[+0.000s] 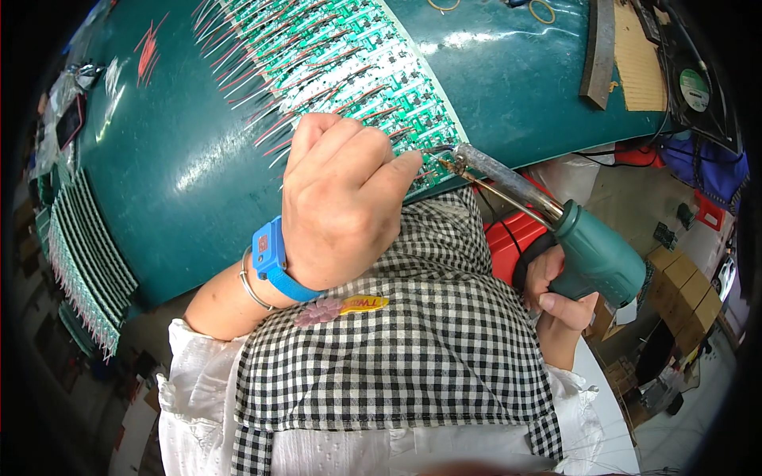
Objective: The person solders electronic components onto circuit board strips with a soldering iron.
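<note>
My right hand (568,308) is wrapped round the handle of a green soldering gun (597,252). Its metal barrel, with a thin tube alongside, points up and left to the near right edge of a panel of green-and-white circuit boards (432,99). Over the panel's near edge is my left hand (341,194), closed, with thumb and forefinger pinched close to the soldering tip. Whatever lies between those fingers is hidden. Red and white wires (238,83) stick out in rows from the boards, many past the panel's left side.
The panel lies on a green work mat (182,190). Stacked circuit board panels (91,262) stand at the left, and loose red wires (148,55) lie at the far left. A dark metal bar (598,55) and cardboard (641,71) are far right. Cardboard boxes (684,297) sit below the table's right side.
</note>
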Demonstrator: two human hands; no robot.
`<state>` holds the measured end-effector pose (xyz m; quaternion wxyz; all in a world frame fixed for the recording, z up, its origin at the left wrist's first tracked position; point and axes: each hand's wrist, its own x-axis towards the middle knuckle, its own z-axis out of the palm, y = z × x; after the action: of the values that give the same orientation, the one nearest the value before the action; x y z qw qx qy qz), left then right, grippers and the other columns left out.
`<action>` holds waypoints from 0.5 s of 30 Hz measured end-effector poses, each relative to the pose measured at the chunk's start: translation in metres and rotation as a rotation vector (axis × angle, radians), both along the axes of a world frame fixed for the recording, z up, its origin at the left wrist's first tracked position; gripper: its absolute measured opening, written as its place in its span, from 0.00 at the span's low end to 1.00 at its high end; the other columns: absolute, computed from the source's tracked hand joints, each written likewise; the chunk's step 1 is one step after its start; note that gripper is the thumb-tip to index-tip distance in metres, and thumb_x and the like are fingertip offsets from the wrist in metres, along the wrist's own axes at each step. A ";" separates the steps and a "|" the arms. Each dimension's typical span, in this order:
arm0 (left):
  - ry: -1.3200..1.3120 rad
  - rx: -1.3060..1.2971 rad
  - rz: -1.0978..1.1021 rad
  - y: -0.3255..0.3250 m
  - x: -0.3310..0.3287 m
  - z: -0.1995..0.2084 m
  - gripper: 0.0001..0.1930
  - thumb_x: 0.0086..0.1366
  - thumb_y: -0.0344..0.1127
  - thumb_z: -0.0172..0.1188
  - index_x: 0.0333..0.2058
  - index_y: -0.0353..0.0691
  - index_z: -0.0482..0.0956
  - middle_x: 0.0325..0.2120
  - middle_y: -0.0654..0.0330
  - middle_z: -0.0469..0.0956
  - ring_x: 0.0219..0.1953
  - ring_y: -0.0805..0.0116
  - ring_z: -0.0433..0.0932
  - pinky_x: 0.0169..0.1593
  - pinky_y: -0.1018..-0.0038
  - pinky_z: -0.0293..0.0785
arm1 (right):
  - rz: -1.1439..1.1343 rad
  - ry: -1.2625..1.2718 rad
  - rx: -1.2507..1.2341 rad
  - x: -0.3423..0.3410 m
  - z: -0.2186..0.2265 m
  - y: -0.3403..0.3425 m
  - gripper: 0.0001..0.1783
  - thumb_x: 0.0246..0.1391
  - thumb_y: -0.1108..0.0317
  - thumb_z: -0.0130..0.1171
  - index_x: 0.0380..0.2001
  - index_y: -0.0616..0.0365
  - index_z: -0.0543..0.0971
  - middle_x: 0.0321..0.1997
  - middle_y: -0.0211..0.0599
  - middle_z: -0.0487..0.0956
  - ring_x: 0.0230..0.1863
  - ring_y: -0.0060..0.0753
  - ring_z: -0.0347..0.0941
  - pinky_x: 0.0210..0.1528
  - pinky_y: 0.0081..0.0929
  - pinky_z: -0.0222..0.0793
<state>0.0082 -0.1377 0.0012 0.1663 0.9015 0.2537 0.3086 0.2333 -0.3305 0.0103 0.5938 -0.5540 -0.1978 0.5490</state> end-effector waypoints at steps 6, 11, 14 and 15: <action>0.017 0.008 0.001 0.000 0.000 -0.001 0.16 0.38 0.18 0.65 0.30 0.39 0.82 0.18 0.64 0.65 0.22 0.65 0.67 0.32 0.68 0.64 | 0.031 -0.020 0.025 0.003 -0.004 -0.001 0.20 0.32 0.73 0.61 0.33 0.66 0.67 0.14 0.38 0.67 0.11 0.29 0.62 0.13 0.24 0.62; 0.038 0.052 0.007 -0.001 0.003 0.001 0.16 0.39 0.17 0.64 0.30 0.39 0.82 0.19 0.64 0.64 0.22 0.65 0.67 0.32 0.68 0.64 | -0.011 -0.010 0.046 0.003 -0.008 -0.006 0.20 0.33 0.74 0.60 0.33 0.66 0.67 0.14 0.38 0.67 0.11 0.29 0.63 0.13 0.23 0.63; 0.044 0.054 0.012 -0.001 0.001 0.000 0.16 0.39 0.17 0.64 0.30 0.38 0.82 0.19 0.64 0.64 0.22 0.65 0.67 0.32 0.68 0.64 | 0.033 0.036 0.119 0.008 -0.009 -0.002 0.22 0.34 0.74 0.60 0.36 0.67 0.67 0.13 0.37 0.67 0.10 0.29 0.63 0.13 0.23 0.64; 0.045 0.054 0.013 -0.001 0.001 0.000 0.16 0.39 0.17 0.64 0.30 0.38 0.82 0.19 0.64 0.64 0.22 0.65 0.67 0.32 0.68 0.64 | 0.055 0.064 0.117 0.009 -0.004 0.002 0.23 0.34 0.74 0.60 0.38 0.68 0.67 0.13 0.37 0.67 0.10 0.28 0.63 0.12 0.23 0.64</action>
<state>0.0090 -0.1386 0.0013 0.1341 0.9107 0.2549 0.2961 0.2420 -0.3283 0.0058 0.6157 -0.4948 -0.2257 0.5702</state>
